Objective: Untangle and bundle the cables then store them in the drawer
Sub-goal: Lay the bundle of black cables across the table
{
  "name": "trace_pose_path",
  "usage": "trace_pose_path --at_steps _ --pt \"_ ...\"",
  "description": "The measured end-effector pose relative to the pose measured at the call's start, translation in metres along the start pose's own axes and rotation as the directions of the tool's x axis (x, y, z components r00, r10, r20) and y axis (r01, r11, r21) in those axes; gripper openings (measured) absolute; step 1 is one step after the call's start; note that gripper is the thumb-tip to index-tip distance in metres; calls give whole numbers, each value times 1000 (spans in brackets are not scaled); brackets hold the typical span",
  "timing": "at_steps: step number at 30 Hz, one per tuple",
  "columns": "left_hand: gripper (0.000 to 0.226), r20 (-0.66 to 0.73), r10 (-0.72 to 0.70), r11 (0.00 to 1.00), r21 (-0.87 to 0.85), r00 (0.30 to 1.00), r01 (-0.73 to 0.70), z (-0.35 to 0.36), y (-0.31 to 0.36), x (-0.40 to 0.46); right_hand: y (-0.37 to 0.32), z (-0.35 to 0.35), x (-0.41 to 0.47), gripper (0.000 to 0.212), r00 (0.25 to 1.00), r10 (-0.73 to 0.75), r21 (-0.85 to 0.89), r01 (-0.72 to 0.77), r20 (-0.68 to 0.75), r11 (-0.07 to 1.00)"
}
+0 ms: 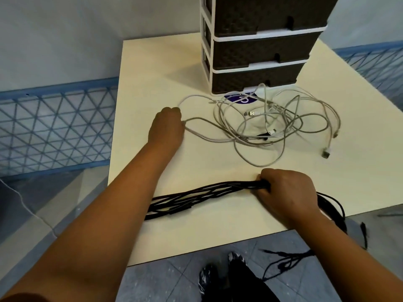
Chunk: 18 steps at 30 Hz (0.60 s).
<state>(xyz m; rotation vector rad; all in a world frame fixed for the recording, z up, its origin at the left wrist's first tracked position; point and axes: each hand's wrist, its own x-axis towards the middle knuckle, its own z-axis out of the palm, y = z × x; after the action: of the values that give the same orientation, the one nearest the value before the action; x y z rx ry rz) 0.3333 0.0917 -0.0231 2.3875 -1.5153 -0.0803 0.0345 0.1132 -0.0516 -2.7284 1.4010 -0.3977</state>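
Note:
A folded black cable bundle (185, 200) lies near the table's front edge. My right hand (287, 192) grips its right end, and loose black cable trails off the table edge past my wrist. A tangle of white and grey cables (261, 127) with USB plugs sprawls in front of the drawer unit (259, 46). My left hand (166, 127) is curled round a white strand at the tangle's left side. The unit has three dark woven-look drawers in a white frame, all closed.
The cream table (152, 73) ends close to my body and at the left. A blue lattice fence (54, 127) runs behind it. A purple sticker (239, 99) lies under the tangle. My feet stand on the grey tiled floor (174, 280) below.

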Motion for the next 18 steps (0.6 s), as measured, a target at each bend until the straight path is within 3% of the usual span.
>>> trace_pose_path --at_steps 2,4,6,8,10,13,16,18 --pt "21 -112 178 984 13 978 -177 1 15 -13 0 0 0 23 1000 0 -6 0 -2 1000" --pt "22 -160 493 860 -58 855 -507 2 40 -31 0 0 0 21 1000 -3 -7 3 0 1000" --pt "28 -24 714 688 -167 700 -706 8 64 -40 -1 -1 2 21 1000 -4 -10 4 3 1000" --pt "31 131 777 629 -160 616 -761 20 79 -33 -1 -1 3 21 1000 2 -12 -2 0 1000" --pt "23 164 764 645 -148 624 -750 32 88 -23 -1 0 3 20 1000 4 -2 -4 -6 1000" --pt "15 110 698 716 -146 708 -683 43 98 -9 -1 0 2 19 1000 5 21 -5 -6 1000" --pt "19 91 632 775 -62 769 -629 37 112 -9 0 -1 3 18 999 -22 37 21 25 999" --pt "25 91 586 810 -115 805 -576 21 119 -23 1 -2 2 20 998 -40 40 38 43 998"
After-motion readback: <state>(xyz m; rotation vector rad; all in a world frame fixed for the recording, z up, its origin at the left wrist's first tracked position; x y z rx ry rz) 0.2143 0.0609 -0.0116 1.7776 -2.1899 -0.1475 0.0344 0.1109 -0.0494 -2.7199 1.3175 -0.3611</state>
